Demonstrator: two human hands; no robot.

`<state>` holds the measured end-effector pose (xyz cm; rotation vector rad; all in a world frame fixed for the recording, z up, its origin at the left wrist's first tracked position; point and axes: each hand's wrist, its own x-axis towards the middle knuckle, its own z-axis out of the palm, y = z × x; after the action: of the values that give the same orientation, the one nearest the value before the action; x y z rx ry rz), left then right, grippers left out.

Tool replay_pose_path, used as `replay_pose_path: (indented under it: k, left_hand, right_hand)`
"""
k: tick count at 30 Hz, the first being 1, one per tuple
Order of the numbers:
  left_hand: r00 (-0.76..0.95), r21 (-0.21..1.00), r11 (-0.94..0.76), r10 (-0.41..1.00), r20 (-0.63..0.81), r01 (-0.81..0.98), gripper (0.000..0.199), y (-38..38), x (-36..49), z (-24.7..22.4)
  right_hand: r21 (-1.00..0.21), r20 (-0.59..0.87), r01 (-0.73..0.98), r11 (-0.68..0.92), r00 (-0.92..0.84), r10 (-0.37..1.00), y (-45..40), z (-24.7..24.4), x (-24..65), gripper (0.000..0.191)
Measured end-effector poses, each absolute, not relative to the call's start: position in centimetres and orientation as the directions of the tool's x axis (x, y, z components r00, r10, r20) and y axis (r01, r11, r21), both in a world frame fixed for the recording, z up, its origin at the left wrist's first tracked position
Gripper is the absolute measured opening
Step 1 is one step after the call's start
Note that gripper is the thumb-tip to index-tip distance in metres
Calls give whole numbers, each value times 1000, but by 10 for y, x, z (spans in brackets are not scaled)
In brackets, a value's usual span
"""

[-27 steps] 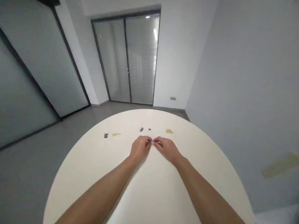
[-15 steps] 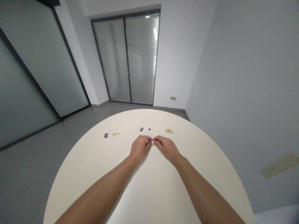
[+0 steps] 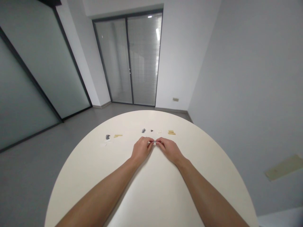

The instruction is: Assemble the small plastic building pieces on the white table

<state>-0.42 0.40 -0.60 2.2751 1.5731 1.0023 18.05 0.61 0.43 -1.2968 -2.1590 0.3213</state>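
Note:
My left hand (image 3: 142,148) and my right hand (image 3: 170,149) meet near the middle of the white round table (image 3: 151,189), fingertips nearly touching. Both are closed in a pinch on a tiny item between them, too small to name. Just beyond my left hand lies a grey piece (image 3: 143,130), with a small dark piece (image 3: 151,130) to its right. Past my right hand are a faint whitish piece (image 3: 159,131) and several yellow strips (image 3: 171,132).
Toward the table's left side are a dark grey piece (image 3: 108,137), thin whitish scraps (image 3: 106,143) and yellow strips (image 3: 117,136). Beyond the table stand a glass door (image 3: 142,63) and a wall with a socket plate (image 3: 175,99).

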Motion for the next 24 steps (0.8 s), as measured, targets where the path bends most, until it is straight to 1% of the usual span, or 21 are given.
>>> replay_pose_path:
  k: [7, 16, 19, 24]
  left_hand:
    - [213, 513, -429, 879, 427, 744, 20, 6, -5, -10]
    - [245, 517, -505, 837, 490, 691, 17, 7, -6, -11]
    - [243, 517, -499, 840, 485, 695, 17, 6, -7, -10]
    - [224, 529, -469, 859, 461, 707, 16, 5, -6, -8]
  right_hand:
    - [-469, 360, 728, 500, -359, 861, 5, 5, 180, 24]
    - [-487, 336, 733, 476, -345, 876, 10, -3, 181, 27]
    - [-494, 339, 727, 478, -345, 875, 8, -2, 180, 26]
    - [-487, 383, 722, 491, -329, 863, 6, -1, 178, 21]
